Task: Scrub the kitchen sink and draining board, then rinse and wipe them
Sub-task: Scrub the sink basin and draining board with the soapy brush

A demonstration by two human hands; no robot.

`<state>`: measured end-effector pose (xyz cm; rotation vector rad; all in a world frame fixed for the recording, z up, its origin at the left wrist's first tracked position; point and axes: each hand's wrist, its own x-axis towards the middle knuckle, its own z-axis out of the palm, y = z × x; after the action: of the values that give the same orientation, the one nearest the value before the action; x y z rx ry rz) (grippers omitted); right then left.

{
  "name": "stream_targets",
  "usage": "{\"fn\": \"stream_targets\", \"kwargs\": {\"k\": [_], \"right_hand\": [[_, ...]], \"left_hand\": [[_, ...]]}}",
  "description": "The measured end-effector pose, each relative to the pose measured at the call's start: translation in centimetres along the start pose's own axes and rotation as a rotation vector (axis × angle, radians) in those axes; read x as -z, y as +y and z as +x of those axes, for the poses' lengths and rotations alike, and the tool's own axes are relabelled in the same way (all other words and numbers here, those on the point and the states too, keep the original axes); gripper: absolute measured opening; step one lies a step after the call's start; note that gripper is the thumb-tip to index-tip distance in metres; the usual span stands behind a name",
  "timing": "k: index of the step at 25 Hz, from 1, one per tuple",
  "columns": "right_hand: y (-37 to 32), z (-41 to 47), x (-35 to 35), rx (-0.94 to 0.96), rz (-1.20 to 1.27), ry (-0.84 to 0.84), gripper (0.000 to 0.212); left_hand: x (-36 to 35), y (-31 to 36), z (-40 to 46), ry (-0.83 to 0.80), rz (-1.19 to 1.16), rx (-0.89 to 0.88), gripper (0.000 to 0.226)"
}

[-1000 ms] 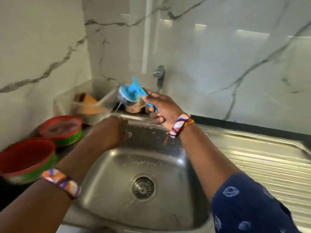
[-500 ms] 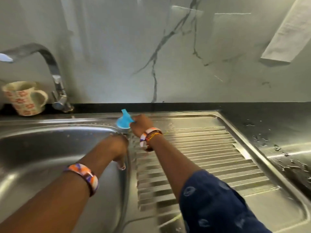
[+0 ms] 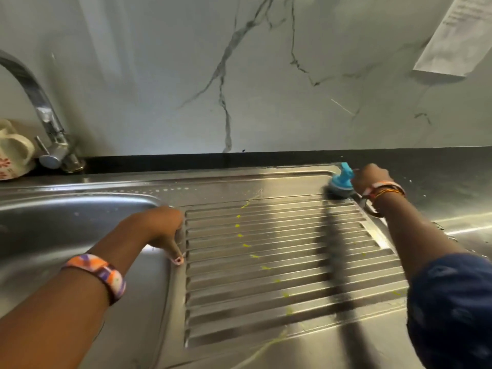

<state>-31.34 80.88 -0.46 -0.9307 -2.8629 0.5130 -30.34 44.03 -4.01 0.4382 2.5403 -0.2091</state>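
Two hands (image 3: 157, 225), one brush (image 3: 339, 186), one mug (image 3: 13, 150)

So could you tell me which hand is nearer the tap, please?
Left. The left hand rests on the sink's edge, below and right of the tap; the right hand grips the brush far across the draining board.

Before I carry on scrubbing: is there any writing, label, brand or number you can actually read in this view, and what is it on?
Nothing can be read.
Paper sheet on the wall, upper right: lines of print, too blurred to read.
Mug beside the tap: red flower pattern only, no words seen.
Blue scrub brush in the right hand: no brand visible.
Draining board: no markings, only yellow-green drops.
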Motion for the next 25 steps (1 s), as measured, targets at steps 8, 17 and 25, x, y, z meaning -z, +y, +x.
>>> {"fn": "stream_targets", "kwargs": {"k": [8, 17, 25], "right_hand": [[-17.4, -15.4, -9.6, 0.582, 0.268, -0.303, 0.031], [-1.6, -3.1, -1.4, 0.172, 0.018, -0.057, 0.036], [-8.9, -10.2, -5.0, 0.317, 0.074, -0.089, 0.032]], "left_hand": [[0.2, 1.6, 1.0, 0.046, 0.059, 0.022, 0.046], [-2.3, -0.7, -0.2, 0.051, -0.164, -0.056, 0.050], [-1.9, -0.8, -0.1, 0.052, -0.109, -0.073, 0.053]]}}
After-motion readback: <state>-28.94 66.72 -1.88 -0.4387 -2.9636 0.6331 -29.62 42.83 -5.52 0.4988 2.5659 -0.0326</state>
